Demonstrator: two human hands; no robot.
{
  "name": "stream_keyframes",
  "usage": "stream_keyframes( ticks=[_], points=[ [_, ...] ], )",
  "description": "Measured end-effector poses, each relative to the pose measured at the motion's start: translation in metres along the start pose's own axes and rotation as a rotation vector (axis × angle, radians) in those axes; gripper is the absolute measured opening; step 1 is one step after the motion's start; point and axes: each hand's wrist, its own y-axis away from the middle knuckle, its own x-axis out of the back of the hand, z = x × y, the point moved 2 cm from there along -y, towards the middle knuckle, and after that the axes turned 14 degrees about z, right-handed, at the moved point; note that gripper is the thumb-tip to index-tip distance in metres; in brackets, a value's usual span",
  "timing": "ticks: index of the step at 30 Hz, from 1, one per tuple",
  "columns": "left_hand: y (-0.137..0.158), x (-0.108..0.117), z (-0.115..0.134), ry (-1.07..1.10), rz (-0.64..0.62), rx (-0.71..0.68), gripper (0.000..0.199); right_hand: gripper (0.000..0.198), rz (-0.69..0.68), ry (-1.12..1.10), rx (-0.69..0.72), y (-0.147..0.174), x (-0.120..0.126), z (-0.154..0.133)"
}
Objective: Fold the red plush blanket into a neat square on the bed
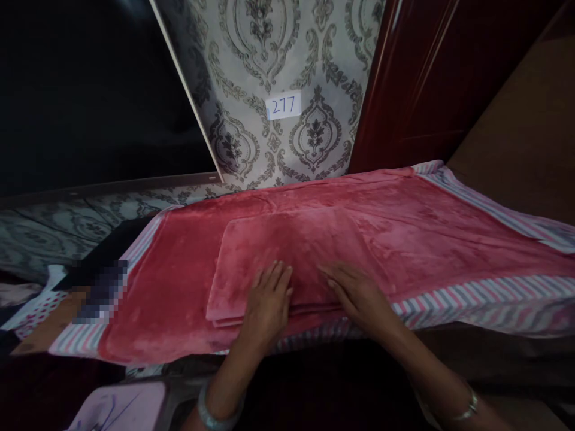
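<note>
- Folded cloth: pink-red, plush; lies flat, slightly left of centre on a spread blanket of like colour. Layers visible along its near edge. Cannot tell whether it is a separate piece.
- Left hand: released, palm down, fingers extended toward the wall; rests on the near part of the folded cloth, left of the right hand. Grasps nothing.
- Right hand: released, fingers extended and pointing leftward, on the near right part of the folded cloth. No grasp visible; underside hidden.
- Hands are apart, with a strip of folded cloth between them.
- Wrists: pale bangle on the left, silver-coloured bracelet on the right.
- Blanket edge: striped border in pink, grey and white, hanging down along the near side and also seen at both ends.
- Behind the blanket: wall with ornate grey patterned paper; white label on it reads "277".
- Back left: large dark screen with a pale edge strip.
- Back right: dark red glossy panel.
- Lower left corner: pale pink seat-like surface, partly out of view, blue lines on it.
</note>
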Motion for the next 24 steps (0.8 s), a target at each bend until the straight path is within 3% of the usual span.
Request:
stream_keyframes(
  ticks=[4,9,17,24],
  points=[
    [-0.001,-0.031,0.027,-0.045,-0.107,-0.002,0.065,0.049,-0.048,0.128,0.013,-0.018,-0.032,0.000],
    [0.024,-0.052,0.031,-0.120,-0.102,-0.029,0.071,0.049,-0.145,0.332,-0.013,0.000,-0.062,0.014],
    [0.027,-0.047,0.029,-0.099,-0.047,-0.048,0.061,0.046,-0.144,0.343,0.005,0.007,-0.060,0.015],
    [0.050,-0.045,0.029,-0.026,0.062,-0.048,0.058,0.043,-0.052,0.293,0.042,0.037,-0.048,0.015]
  ],
)
